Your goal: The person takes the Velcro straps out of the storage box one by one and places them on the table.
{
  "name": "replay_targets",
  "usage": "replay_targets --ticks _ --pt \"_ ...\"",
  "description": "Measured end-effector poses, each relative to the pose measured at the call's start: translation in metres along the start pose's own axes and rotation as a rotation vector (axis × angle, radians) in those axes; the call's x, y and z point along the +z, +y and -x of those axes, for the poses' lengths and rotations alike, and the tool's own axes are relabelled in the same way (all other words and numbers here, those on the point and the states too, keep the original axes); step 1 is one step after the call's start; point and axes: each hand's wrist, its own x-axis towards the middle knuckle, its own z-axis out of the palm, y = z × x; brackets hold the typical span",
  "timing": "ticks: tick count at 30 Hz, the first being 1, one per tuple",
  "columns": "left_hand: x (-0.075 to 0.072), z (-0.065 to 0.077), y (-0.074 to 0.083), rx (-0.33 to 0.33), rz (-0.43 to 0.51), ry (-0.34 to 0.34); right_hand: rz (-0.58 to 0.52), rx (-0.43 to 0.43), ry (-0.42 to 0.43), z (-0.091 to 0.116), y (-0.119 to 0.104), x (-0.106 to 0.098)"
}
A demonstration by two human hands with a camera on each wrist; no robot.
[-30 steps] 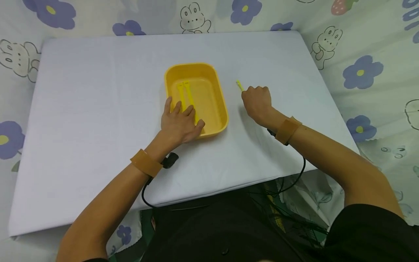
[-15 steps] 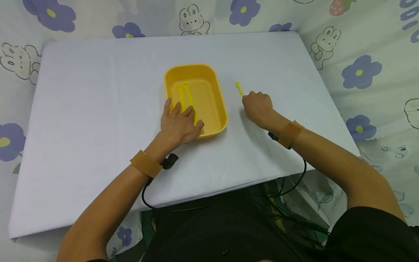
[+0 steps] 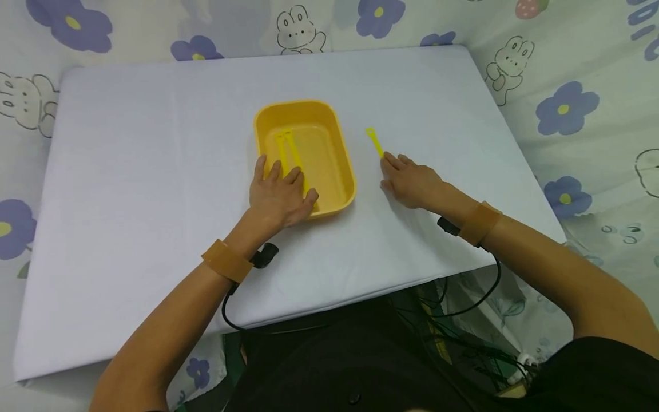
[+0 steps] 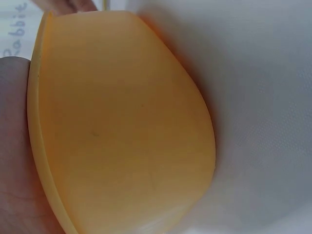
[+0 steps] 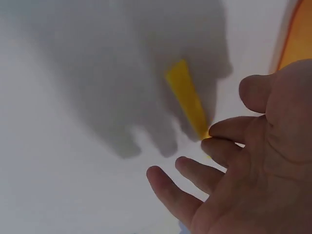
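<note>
My left hand (image 3: 278,197) lies over the near left rim of a yellow plastic basin (image 3: 320,150), its spread fingers reaching inside. Two slim yellow plastic sticks with slotted ends (image 3: 294,151) lie side by side in the basin, their near parts under that hand. In the left wrist view the basin's outer wall (image 4: 131,122) fills the middle, with the palm against its rim. On the white cloth right of the basin is another yellow stick (image 3: 375,142). My right hand (image 3: 414,182) is over its near end, fingers extended and loose; in the right wrist view two fingertips overlap the stick (image 5: 190,100).
A white cloth (image 3: 134,189) covers the table. Patterned curtains (image 3: 571,143) stand along the back and sides. Black cables (image 3: 494,286) run from the wrist cameras past the table's front edge.
My right hand has gone from a closed fist around the stick to loosened, extended fingers, and has shifted slightly toward me. More of the stick shows. The left hand stays on the basin.
</note>
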Motion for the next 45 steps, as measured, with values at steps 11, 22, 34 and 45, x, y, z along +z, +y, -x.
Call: replay_targets --ticks 11,22,34,45 --pt "-0.003 0.005 -0.002 -0.002 0.037 0.013 -0.019 0.021 0.001 0.001 0.011 0.005" --pt "-0.005 0.01 -0.005 0.04 0.077 0.163 -0.027 0.025 0.068 0.007 0.006 -0.007" --pt "-0.01 0.017 -0.022 0.007 0.087 0.212 -0.154 -0.131 0.434 0.011 -0.054 -0.046" --pt "-0.015 0.017 -0.031 -0.066 0.103 0.203 -0.14 -0.248 0.365 -0.016 -0.113 -0.057"
